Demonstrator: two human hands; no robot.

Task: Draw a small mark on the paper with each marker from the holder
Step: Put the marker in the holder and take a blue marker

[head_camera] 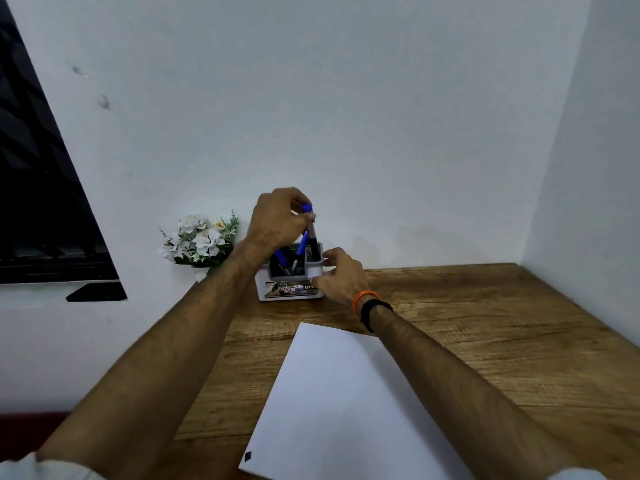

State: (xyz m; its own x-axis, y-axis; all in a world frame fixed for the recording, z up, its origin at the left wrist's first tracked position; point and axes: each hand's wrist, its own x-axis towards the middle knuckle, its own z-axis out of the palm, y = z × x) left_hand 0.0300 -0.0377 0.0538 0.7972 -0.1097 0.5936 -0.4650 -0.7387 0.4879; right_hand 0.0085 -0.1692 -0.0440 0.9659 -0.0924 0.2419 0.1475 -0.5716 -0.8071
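Nearest: two bare forearms reached forward over a blank white sheet of paper, which lay tilted on the brown wood-grain desk with a small dark mark near its near-left corner.
Left hand: the left hand was raised above the white-and-grey plastic marker holder, its fingers pinching the top of a black-barrelled marker next to a blue-capped one.
Right hand: the right hand, with an orange band and a black band at the wrist, had curled fingers pressed on the holder's right side.
Step advice: lifting the marker straight up while bracing the holder would likely keep it from tipping.
Holder position: at the desk's far edge, against the wall.
Room: pale bare walls, white artificial flowers left of the holder, a dark window at far left.
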